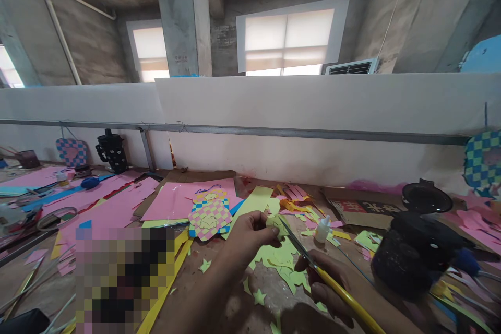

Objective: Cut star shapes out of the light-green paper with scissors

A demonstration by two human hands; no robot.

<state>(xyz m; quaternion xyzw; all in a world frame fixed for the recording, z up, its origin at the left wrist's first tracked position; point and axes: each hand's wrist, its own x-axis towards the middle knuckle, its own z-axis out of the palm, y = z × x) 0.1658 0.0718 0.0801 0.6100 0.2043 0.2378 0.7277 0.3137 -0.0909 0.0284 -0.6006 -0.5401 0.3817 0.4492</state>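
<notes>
Near the middle of the table, my left hand pinches a small yellow-green paper piece with a star outline drawn on it. My right hand is closed around yellow-handled scissors; their narrow silver blades point up and left, against the paper's right edge. Beneath both hands lies a loose pile of yellow-green paper scraps. Cut-out paper stars, such as a star and another star, rest on the brown tabletop. Part of the scissors' handle runs out of view at the bottom.
A small glue bottle stands right of the hands, with a black lidded cup beyond it. A checkered paper craft lies on pink sheets. Further left stands a black tumbler. A white partition runs behind the table.
</notes>
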